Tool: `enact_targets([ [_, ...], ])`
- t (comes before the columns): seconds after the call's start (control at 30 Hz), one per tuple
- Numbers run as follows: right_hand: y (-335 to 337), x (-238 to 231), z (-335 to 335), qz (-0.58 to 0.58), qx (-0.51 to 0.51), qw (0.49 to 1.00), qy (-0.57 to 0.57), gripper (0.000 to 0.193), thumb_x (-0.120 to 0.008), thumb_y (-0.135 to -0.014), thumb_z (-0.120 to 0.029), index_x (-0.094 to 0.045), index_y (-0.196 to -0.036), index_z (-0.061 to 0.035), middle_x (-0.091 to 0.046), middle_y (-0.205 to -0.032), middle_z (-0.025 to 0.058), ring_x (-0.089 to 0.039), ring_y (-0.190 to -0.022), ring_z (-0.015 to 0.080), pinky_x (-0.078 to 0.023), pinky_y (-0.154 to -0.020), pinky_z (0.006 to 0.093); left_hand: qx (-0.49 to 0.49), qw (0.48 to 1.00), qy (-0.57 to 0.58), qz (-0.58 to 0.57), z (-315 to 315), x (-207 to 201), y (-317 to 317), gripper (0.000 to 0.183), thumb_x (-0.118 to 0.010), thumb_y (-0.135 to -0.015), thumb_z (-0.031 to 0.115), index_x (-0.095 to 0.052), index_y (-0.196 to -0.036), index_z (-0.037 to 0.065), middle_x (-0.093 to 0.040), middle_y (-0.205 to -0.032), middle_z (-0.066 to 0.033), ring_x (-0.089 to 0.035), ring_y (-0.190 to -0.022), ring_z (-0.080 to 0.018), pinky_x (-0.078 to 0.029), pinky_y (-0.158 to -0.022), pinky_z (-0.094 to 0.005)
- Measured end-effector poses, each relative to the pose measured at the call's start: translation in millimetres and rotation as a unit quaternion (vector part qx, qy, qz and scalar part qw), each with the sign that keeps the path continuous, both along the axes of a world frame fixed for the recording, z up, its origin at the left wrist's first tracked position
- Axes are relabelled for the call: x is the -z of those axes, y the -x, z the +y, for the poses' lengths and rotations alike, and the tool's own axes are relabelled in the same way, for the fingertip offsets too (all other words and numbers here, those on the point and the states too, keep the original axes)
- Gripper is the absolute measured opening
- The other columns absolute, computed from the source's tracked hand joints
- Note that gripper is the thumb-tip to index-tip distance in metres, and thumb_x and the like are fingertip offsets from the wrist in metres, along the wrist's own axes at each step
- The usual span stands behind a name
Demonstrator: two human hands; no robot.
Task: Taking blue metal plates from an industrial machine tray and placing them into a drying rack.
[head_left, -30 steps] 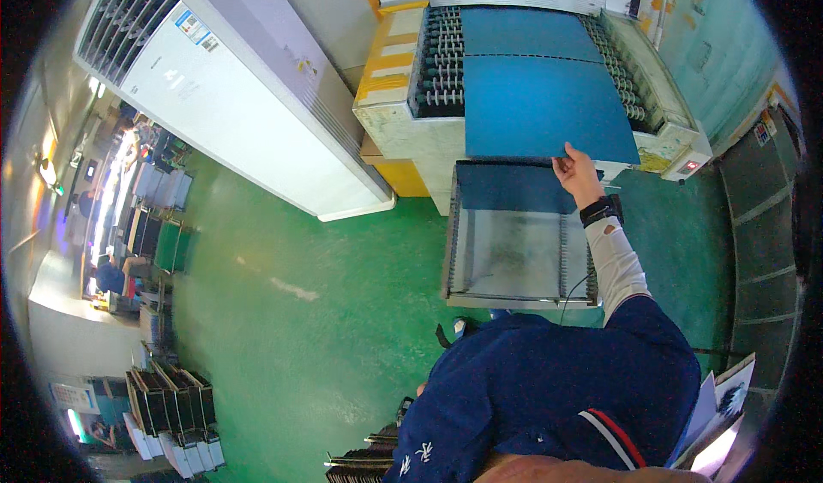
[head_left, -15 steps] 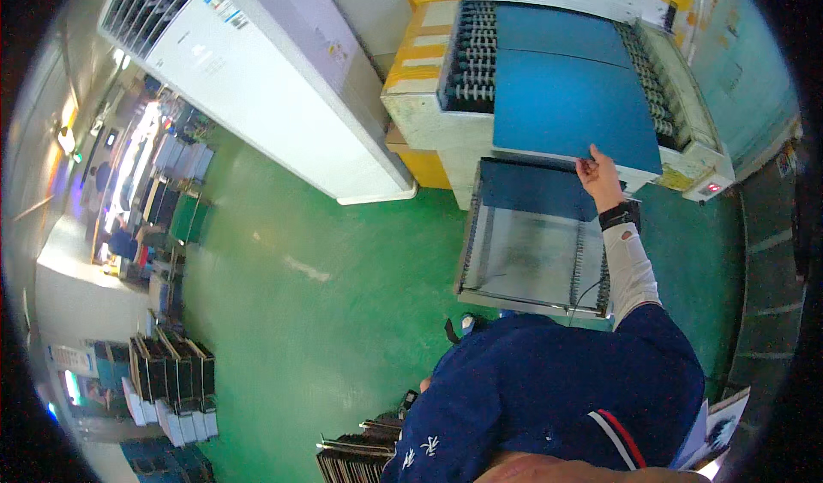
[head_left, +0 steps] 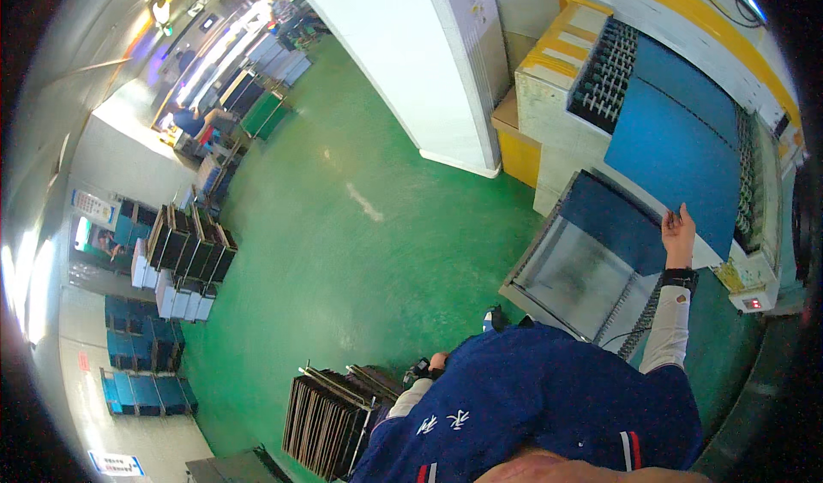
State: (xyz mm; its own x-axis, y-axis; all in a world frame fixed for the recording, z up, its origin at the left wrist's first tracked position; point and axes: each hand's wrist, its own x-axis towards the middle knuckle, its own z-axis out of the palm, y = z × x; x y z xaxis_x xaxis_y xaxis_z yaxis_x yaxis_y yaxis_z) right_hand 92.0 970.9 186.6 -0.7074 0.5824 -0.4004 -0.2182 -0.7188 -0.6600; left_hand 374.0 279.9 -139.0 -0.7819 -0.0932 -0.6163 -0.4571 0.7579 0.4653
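At the right, a large flat blue panel (head_left: 673,144) lies on the rollers of a conveyor machine (head_left: 555,93). My right hand (head_left: 678,233) is closed on the panel's near edge, with fingertips at its rim. Behind that panel lies a second blue panel (head_left: 686,76), edge to edge with it. Below the machine's front stands a shallow metal-framed rack (head_left: 549,264) with a dark blue panel (head_left: 604,217) in its far part. My left hand (head_left: 438,361) shows only in part beside my body, near a slotted rack of dark boards (head_left: 330,419); its fingers are mostly hidden.
A tall white air-conditioner cabinet (head_left: 403,54) stands left of the machine, beside a yellow box (head_left: 519,157). More racks of boards (head_left: 190,243) and blue panels (head_left: 146,337) line the left wall. People sit at lit benches far back on the green floor (head_left: 343,252).
My view has swung left, so the machine sits further right in the picture. My left hand and the near slotted rack have come into view. My right hand stays at the panel's edge.
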Motion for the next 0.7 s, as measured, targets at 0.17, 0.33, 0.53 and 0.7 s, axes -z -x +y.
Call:
enact_targets([
  [0.17,1,-17,-8,0.014,-0.028,0.999,-0.014,0.022,-0.068,-0.084,-0.018,-0.054,-0.088,-0.0008,-0.055,-0.080,0.0077,-0.057,-0.080,0.0192,-0.053,-0.072,0.0293,-0.050,0.995,0.054,-0.067,5,-6,4,0.029,-0.060,-0.074,0.027,-0.070,-0.099,0.015,-0.066,-0.104,-0.0117,-0.062,-0.094,-0.0335,-0.048,-0.083,-0.0418],
  [0.33,27,-15,-16,0.007,-0.027,1.000,-0.004,0.024,-0.068,-0.084,-0.018,-0.054,-0.091,-0.0004,-0.056,-0.083,0.0097,-0.057,-0.081,0.0196,-0.053,-0.072,0.0290,-0.060,0.997,0.027,-0.035,-2,57,-17,0.032,-0.062,-0.071,0.034,-0.070,-0.098,0.019,-0.067,-0.101,-0.0106,-0.062,-0.094,-0.0339,-0.049,-0.080,-0.0433],
  [0.53,6,-20,-8,0.021,-0.034,0.999,0.004,0.025,-0.068,-0.084,-0.019,-0.053,-0.091,0.0000,-0.057,-0.086,0.0102,-0.058,-0.082,0.0198,-0.052,-0.072,0.0283,-0.055,0.992,0.083,-0.075,0,43,-7,0.028,-0.062,-0.071,0.033,-0.071,-0.092,0.018,-0.067,-0.093,-0.0110,-0.063,-0.091,-0.0330,-0.049,-0.073,-0.0423],
  [0.7,9,-18,-3,0.018,-0.039,0.999,0.008,0.025,-0.068,-0.084,-0.018,-0.054,-0.094,0.0009,-0.058,-0.086,0.0108,-0.058,-0.083,0.0197,-0.052,-0.072,0.0279,-0.004,0.968,0.078,-0.240,-15,54,-4,0.026,-0.049,-0.085,0.031,-0.068,-0.095,0.016,-0.067,-0.097,-0.0100,-0.064,-0.083,-0.0248,-0.047,-0.076,-0.0438],
])
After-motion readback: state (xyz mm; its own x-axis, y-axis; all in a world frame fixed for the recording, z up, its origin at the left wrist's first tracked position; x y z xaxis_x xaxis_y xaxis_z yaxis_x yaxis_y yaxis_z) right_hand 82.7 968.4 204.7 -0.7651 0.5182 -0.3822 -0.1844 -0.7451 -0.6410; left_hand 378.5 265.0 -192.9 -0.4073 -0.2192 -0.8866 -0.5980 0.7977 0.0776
